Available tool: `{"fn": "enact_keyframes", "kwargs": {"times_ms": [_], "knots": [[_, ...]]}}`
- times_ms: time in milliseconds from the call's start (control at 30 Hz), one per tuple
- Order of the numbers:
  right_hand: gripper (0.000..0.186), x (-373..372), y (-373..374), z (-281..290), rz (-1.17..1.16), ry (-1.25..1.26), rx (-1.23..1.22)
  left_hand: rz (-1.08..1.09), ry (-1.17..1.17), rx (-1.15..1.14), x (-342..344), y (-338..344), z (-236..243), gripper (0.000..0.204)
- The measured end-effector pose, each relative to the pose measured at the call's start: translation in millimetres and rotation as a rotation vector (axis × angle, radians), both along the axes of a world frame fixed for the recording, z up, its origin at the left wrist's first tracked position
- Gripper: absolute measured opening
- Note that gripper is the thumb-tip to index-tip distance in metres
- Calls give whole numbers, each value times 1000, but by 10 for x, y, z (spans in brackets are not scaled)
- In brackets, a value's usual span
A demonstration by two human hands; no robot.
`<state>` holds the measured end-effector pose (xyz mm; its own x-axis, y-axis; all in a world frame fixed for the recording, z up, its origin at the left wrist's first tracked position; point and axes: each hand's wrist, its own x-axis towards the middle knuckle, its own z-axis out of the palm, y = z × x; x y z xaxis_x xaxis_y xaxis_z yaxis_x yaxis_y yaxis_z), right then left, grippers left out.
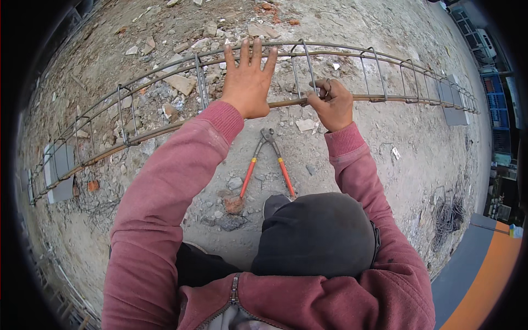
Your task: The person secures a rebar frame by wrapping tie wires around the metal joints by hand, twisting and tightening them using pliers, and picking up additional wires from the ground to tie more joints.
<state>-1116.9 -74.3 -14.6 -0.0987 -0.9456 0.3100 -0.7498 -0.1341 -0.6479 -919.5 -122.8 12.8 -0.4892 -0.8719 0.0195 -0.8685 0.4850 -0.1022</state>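
A long steel rebar cage (385, 98) with square stirrups (365, 74) stretches from side to side in front of me. My left hand (247, 82) lies over it with fingers spread, the fingertips reaching the far bars and the heel close to the near bar. At the joint of a stirrup and the near bar, my right hand (334, 107) is closed in a pinch; what lies between its fingertips is too small to make out. Steel nippers (254, 160) with red and yellow handles rest on the ground below the cage, jaws pointing away from me, handles apart.
Grey blocks (59, 173) (454, 104) stand under both ends of the cage. Stones and broken tile (181, 83) litter the dirt beyond it. A tangle of dark wire (450, 214) lies at right, near an orange and grey board (477, 269). My knee (319, 236) is close behind the nippers.
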Motion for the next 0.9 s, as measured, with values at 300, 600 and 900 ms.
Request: {"fn": "enact_keyframes", "kwargs": {"times_ms": [300, 600, 900], "knots": [[14, -21, 14, -37, 75, -21, -198, -176, -45, 6, -50, -133, 134, 95], [10, -14, 24, -42, 57, 47, -223, -159, -98, 91, -27, -125, 200, 86], [22, -48, 100, -11, 72, 73, -267, -126, -94, 172, -7, -114, 284, 70]]}}
